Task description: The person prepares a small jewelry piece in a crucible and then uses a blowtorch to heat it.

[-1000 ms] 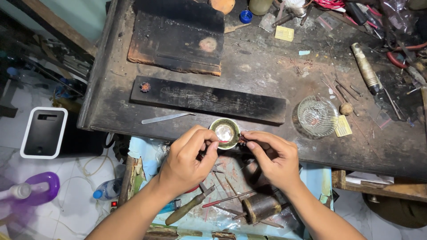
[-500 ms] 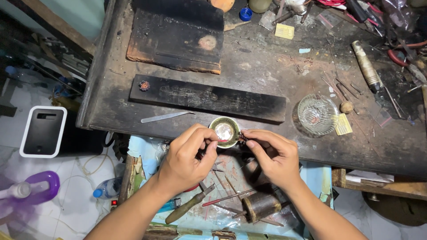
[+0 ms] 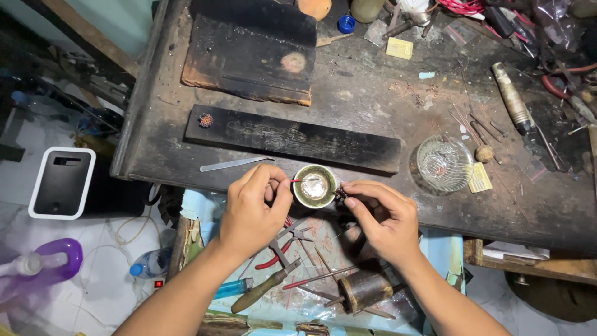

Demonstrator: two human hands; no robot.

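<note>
A thin red-tipped stick [image 3: 292, 181] is pinched between thumb and fingers of the left hand [image 3: 252, 211], its tip reaching toward a small round bowl [image 3: 314, 186] with a pale, shiny inside. A tiny dark piece [image 3: 340, 194] is held between the closed fingertips of the right hand [image 3: 382, 218], just beside the bowl's rim; what this piece is cannot be told, because it is mostly covered by the fingers. The bowl is placed at the near edge of a dark, scorched wooden workbench [image 3: 373, 93], between both hands. Behind it a long charred block [image 3: 292, 137] is laid, with a small reddish ornament [image 3: 206, 119] on its left end, and a flat metal strip [image 3: 233, 163] is seen near the left hand. A glass dish [image 3: 443, 163] stands to the right, well apart. The far right of the bench is crowded with tools that are cut off by the frame. Below the edge, red-handled pliers [image 3: 280, 246] lie in an open drawer, partly hidden under the wrists. On the floor to the left a white box [image 3: 61, 183] is seen.
</note>
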